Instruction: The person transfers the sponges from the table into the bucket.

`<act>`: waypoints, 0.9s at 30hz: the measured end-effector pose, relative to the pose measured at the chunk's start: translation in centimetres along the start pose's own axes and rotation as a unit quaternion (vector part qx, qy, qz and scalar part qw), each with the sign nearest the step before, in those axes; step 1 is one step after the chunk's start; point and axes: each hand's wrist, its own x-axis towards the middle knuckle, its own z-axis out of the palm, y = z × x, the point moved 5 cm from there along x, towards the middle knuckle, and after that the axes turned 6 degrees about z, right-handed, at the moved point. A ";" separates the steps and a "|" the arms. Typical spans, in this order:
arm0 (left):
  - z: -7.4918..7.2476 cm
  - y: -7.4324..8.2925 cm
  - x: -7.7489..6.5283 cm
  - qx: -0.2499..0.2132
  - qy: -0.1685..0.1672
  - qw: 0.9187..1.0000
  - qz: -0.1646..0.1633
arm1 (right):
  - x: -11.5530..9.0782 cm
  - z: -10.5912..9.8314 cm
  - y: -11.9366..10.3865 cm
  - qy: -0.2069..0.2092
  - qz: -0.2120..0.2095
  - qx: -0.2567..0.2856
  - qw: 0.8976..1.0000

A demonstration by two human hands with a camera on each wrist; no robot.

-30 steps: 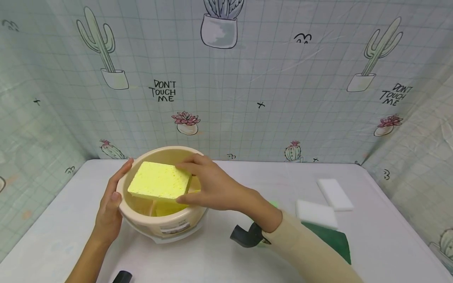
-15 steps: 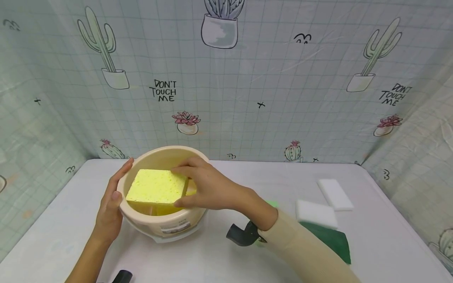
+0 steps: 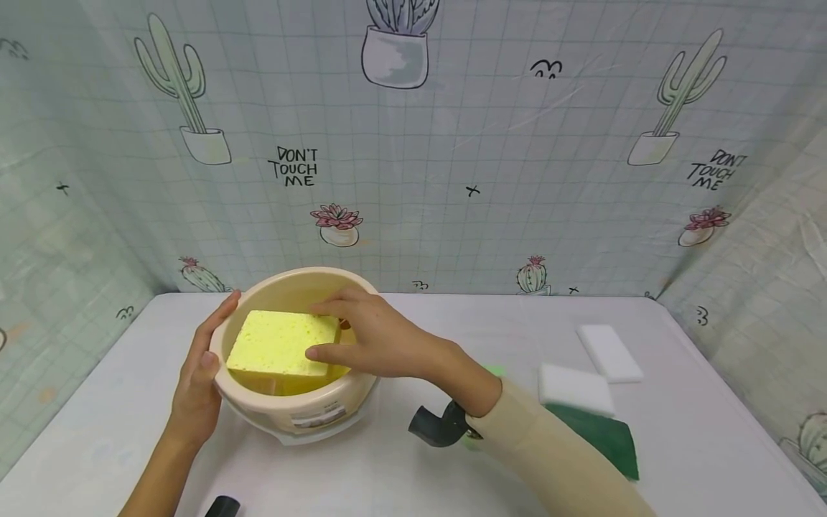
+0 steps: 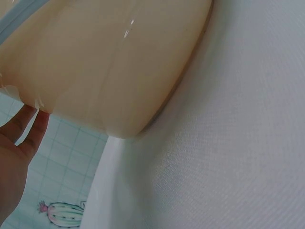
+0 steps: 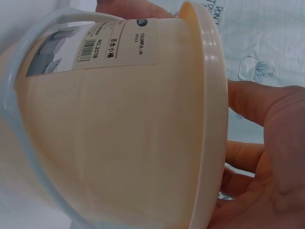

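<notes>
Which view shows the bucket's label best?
The right wrist view: the label on the bucket appears large, with "NO.2018" readable. The head view shows it small and unreadable; the left wrist view shows none of it.

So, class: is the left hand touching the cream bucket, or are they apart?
Touching: the head view shows the left hand with its fingers against the cream bucket, along its rim.
</notes>
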 end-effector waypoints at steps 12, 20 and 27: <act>0.0 -0.1 0.1 -0.023 -0.010 0.999 0.030 | 0.0 -0.7 0.4 0.002 0.006 0.032 0.999; 0.0 0.0 0.2 -0.038 -0.018 0.998 0.048 | -0.8 -1.9 1.2 0.024 0.020 0.048 0.998; 0.0 -0.1 0.1 -0.032 -0.015 0.998 0.043 | -1.9 -2.5 1.6 0.060 -0.003 0.041 0.997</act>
